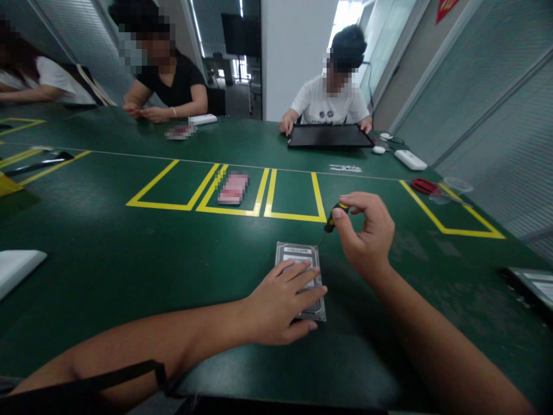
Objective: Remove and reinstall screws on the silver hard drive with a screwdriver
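A silver hard drive [283,249] with white labels lies flat on the green table. Across its middle and lower part rests my left hand [287,300], palm down with the fingers spread, so much of the label is covered. My right hand [367,230] grips a screwdriver [330,222] by its black and yellow handle, thumb and fingers pinched round it. The screwdriver is tilted, and its thin shaft runs down to the drive's far right corner. Whether the tip sits in a screw there is too small to tell.
Yellow tape outlines [298,218] mark the table, one holding a blurred pink item [233,189]. Red-handled scissors [425,185] lie to the right, a white object [17,268] to the left. Across the table a person holds a black panel [330,137]; other people sit at the far left.
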Demonstrator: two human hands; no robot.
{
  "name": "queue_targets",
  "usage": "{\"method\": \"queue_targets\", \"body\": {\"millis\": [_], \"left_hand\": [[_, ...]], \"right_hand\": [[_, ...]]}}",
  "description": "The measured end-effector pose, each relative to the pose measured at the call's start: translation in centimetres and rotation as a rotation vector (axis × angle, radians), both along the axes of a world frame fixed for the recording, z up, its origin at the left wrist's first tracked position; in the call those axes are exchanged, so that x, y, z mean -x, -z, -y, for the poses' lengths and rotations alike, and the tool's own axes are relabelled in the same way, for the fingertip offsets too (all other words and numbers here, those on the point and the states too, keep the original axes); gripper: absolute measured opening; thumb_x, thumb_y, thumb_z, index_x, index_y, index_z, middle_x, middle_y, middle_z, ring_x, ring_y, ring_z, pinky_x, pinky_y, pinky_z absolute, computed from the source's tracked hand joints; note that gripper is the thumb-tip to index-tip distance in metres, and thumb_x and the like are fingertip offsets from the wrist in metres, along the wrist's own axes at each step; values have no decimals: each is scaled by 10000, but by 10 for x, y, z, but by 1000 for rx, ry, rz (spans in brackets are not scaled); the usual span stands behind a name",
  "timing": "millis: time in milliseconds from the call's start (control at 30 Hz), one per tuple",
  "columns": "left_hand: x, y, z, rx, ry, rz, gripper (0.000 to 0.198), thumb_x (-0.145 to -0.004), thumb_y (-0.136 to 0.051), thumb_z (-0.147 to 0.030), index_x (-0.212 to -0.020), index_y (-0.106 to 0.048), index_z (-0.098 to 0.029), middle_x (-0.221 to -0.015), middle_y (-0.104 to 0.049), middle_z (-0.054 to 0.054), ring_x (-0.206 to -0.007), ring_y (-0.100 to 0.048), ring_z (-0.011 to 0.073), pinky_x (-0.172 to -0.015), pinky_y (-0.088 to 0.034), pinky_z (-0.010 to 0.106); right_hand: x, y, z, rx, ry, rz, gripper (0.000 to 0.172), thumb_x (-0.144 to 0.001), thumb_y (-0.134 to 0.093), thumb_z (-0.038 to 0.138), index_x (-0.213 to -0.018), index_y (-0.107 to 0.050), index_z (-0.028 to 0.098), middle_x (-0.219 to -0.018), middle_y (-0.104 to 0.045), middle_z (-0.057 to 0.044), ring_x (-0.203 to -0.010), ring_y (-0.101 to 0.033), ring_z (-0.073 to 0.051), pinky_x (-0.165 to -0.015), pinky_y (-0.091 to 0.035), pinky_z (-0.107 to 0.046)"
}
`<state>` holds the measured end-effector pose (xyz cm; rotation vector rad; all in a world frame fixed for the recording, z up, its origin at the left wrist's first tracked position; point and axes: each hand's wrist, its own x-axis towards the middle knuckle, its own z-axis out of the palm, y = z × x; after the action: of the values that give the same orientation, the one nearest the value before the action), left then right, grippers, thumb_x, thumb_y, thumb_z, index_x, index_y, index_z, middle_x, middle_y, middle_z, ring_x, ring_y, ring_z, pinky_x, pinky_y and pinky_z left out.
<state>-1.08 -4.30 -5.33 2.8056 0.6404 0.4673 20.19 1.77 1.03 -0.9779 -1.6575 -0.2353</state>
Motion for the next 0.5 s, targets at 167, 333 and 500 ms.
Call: {"method": "queue_targets", "body": {"millis": [167, 333, 500], "left_hand": [[0, 0, 0, -8, 0, 14, 632, -914, -562, -518, -1460, -469, -215, -1567, -402, 137, -1467, -326, 354, -1183, -253, 552], [0, 1, 0, -9, -2, 7, 633, -919, -553, -520, -1466, -461, -214, -1571, -396, 138, -1475, -313, 350, -1190, -244, 547], [0, 1, 0, -5, -3, -2, 631, -920, -547, -516, -1468, -458, -215, -1573, -393, 138, -1479, -305, 349, -1191, -238, 549]], "right_hand": [[-1, -2, -1, -24, 73, 28, 113, -859, -688, 289, -926, -641, 211, -874, -643, -27, -850, -609, -187, -746, -507, -355], [-1, 1, -1, 15, 39, 10, 147, -894, -588, 217, -1016, -671, 213, -988, -706, -44, -931, -653, -207, -772, -522, -374], [0, 1, -2, -4, 19, 10, 120, -881, -656, 254, -992, -660, 208, -936, -667, -37, -897, -623, -190, -771, -511, -359]]}}
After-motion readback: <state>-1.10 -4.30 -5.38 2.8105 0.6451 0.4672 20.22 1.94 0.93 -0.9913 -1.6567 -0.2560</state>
